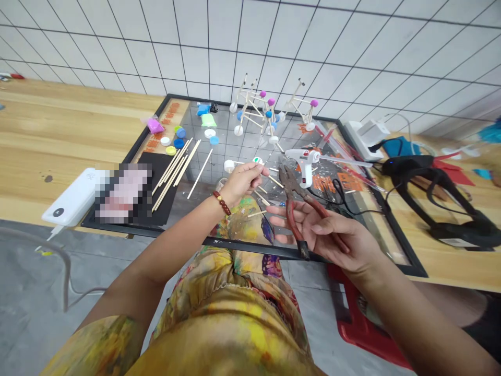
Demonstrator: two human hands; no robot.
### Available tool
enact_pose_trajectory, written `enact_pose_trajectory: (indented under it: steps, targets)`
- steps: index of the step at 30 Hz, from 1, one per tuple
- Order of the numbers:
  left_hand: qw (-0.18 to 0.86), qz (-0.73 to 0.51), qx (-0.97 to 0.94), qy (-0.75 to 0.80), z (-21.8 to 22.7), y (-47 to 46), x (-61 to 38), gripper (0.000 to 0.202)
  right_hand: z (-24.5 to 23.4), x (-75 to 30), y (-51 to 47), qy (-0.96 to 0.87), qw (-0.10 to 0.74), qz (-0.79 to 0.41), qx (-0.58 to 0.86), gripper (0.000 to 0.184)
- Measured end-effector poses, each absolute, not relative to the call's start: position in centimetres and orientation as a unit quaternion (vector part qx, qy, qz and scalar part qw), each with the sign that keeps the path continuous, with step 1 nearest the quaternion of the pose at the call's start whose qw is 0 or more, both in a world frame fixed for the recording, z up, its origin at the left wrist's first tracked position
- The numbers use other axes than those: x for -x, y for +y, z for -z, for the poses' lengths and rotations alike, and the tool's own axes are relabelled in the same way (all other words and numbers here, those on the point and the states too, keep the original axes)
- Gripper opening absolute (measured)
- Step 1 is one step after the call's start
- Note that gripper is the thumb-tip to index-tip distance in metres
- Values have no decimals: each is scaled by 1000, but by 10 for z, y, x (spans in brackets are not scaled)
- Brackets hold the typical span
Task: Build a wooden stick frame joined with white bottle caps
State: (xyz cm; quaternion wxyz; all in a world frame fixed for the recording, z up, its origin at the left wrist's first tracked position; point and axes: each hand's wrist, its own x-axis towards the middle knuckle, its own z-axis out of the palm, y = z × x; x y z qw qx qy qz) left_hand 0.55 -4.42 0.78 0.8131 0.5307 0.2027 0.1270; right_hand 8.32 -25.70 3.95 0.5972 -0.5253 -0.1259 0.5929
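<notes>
A white glue gun (305, 166) is laid on a glass board (242, 246) with a black edge. Just in front of the glue gun, and a bit to its left, red-handled pliers (291, 189) are held by the right hand (334, 232). The handles are cradled in that hand, with the thumb bent over and the other fingers loosely spread. To the left of the glue gun, the left hand (242, 183) is held out, with the thumb and first finger pinched together. A short stick (276, 181) is seen between those fingertips and the glue gun, near the tip of the pliers; whether it is gripped cannot be told. A bead bracelet (222, 203) is worn on the left wrist.

Behind the glue gun and to its left, stick shapes with colored balls (268, 113) are stood up. Further left of the glue gun, one lone stick (200, 174) is laid down, and past it a bunch of long sticks (188, 162) is spread. Green clay (209, 120) and a blue cap (214, 140) are set well left of the glue gun. A white box (74, 196) is placed even further left of the glue gun.
</notes>
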Motion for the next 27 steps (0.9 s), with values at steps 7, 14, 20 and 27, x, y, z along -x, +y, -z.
enact_pose_trajectory:
  steps: [7, 14, 20, 27]
  targets:
    - [810, -99, -545, 191, -7, -43, -5, 30, -30, -97, -258, -242, 533, -495, 642, 59]
    - [798, -62, -573, 175, -4, -43, -6, 33, -28, -101, -260, -321, 463, -446, 695, 57]
    - [795, -62, -576, 181, -1, -43, -7, 33, -33, -105, -259, -356, 423, -433, 712, 52]
    - [794, -51, -580, 176, 1, -42, -8, 34, -29, -107, -261, -383, 400, -421, 718, 51]
